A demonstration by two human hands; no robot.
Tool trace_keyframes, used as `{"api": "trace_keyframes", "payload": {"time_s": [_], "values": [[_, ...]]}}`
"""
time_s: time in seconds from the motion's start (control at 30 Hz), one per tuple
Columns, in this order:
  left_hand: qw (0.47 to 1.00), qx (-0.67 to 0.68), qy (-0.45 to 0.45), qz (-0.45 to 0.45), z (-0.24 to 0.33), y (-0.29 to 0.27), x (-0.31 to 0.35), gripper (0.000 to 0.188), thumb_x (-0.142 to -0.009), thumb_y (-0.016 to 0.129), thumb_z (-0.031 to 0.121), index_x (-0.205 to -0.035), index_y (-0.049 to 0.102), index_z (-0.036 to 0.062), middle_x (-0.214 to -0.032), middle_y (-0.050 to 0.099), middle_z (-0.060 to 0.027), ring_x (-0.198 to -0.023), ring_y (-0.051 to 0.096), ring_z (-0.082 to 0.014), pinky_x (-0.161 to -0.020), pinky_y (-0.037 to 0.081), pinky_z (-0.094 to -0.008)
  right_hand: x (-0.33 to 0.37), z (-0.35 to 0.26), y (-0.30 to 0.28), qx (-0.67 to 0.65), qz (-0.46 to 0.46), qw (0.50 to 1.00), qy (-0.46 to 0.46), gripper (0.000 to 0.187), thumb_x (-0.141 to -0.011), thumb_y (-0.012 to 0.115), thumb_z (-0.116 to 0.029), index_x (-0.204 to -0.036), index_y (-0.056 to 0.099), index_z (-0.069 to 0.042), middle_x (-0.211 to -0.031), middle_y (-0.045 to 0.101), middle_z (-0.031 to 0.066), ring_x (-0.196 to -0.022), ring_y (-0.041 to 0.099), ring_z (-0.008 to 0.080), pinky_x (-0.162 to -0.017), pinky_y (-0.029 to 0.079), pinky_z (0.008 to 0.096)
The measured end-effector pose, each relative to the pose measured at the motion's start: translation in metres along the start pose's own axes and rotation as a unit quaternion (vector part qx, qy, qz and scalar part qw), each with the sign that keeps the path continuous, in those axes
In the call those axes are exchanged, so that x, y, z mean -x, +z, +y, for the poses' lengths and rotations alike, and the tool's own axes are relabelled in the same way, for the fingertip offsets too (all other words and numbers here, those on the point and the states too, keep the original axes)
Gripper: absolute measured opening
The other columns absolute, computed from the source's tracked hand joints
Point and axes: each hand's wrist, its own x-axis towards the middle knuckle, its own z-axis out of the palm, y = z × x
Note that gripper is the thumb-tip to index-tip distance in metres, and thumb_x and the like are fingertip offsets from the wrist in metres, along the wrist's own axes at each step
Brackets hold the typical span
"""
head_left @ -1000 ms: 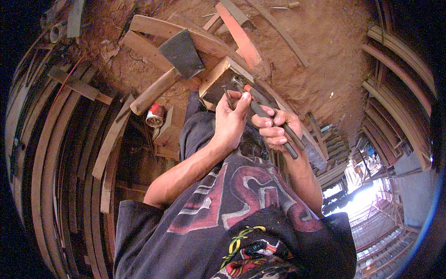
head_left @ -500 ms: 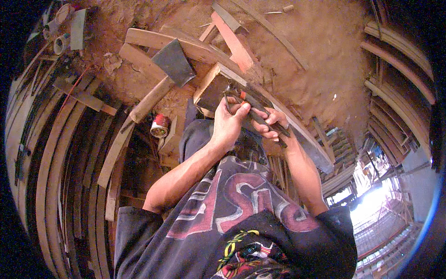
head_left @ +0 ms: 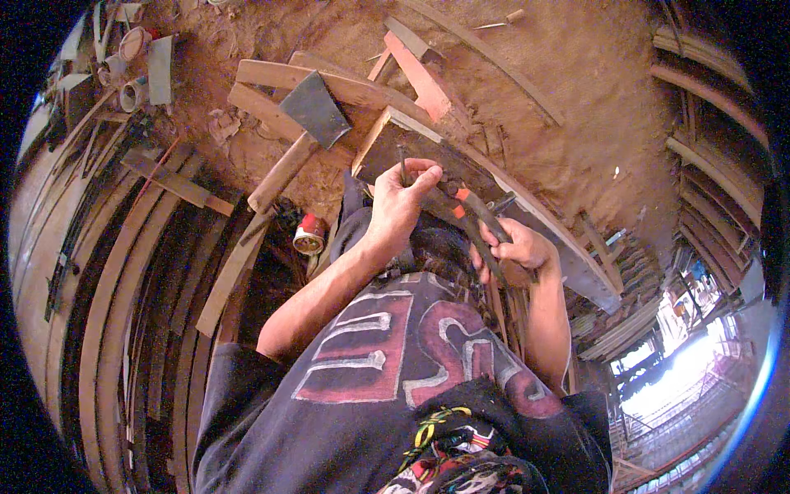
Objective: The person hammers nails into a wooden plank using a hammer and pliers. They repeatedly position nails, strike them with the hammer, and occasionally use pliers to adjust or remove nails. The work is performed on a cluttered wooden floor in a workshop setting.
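My left hand (head_left: 401,202) is closed, thumb and fingers pinched round a thin dark nail-like rod (head_left: 401,158) that points up past the knuckles. In my right hand (head_left: 520,249) are pliers with long dark handles and orange bands (head_left: 463,204). Their jaws lie close to the left fingertips, and I cannot tell whether they touch. Both hands are over a long wooden piece (head_left: 568,263), hollow like a trough, lying across in front of me. A small metal piece (head_left: 504,202) shows beside the right hand; its kind is unclear.
An axe-like tool with a broad dark blade (head_left: 316,109) and wooden handle (head_left: 281,174) rests on planks at the left. Near it stands a red and white can (head_left: 309,234). Curved timber strips (head_left: 115,313) are stacked left, more (head_left: 712,156) right. A pinkish wedge (head_left: 418,76) lies ahead.
My right hand has drawn the pliers right and back from the rod in my left hand. The hands are further apart. The whole view has shifted slightly.
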Motion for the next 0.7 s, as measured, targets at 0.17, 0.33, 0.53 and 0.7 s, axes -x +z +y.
{"api": "trace_keyframes", "payload": {"time_s": [0.17,0.33,0.53,0.7], "values": [[0.975,-0.160,0.156,0.015,0.019,0.015,-0.011,0.024,-0.089,0.069,0.019,-0.101,0.068,-0.0022,-0.090,0.070,-0.0093,-0.075,0.060,-0.0121,-0.071,0.049,-0.0287,0.003,0.008,0.027,0.078,0.084,0.992,-0.062,0.044,-0.086,0.061,-0.008,-0.129,0.052,-0.001,-0.125,0.063,0.0148,-0.118,0.061,0.0258,-0.103,0.047,0.0400],[0.938,-0.167,0.303,0.023,0.034,0.029,-0.027,0.032,-0.086,0.066,0.013,-0.116,0.061,0.0005,-0.102,0.070,-0.0113,-0.067,0.058,-0.0165,-0.064,0.048,-0.0297,-0.006,0.033,0.026,0.153,0.132,0.971,-0.128,0.053,-0.084,0.060,-0.002,-0.136,0.052,-0.001,-0.132,0.061,0.0082,-0.127,0.054,0.0206,-0.110,0.037,0.0385],[0.955,-0.142,0.252,0.065,0.003,0.003,-0.027,0.026,-0.090,0.060,0.017,-0.110,0.059,-0.0002,-0.095,0.065,-0.0116,-0.077,0.057,-0.0187,-0.073,0.048,-0.0338,-0.020,0.052,0.024,0.284,0.226,0.926,-0.099,0.055,-0.080,0.055,0.002,-0.134,0.052,-0.002,-0.127,0.062,0.0086,-0.119,0.058,0.0208,-0.105,0.041,0.0365],[0.970,-0.113,0.192,0.098,0.004,-0.044,-0.027,0.022,-0.100,0.049,0.017,-0.106,0.062,0.0006,-0.082,0.060,-0.0046,-0.077,0.055,-0.0141,-0.070,0.046,-0.0308,-0.033,0.039,0.037,0.288,0.278,0.909,-0.114,0.044,-0.077,0.048,0.006,-0.120,0.054,0.002,-0.129,0.059,0.0124,-0.118,0.059,0.0232,-0.101,0.046,0.0379]]}}
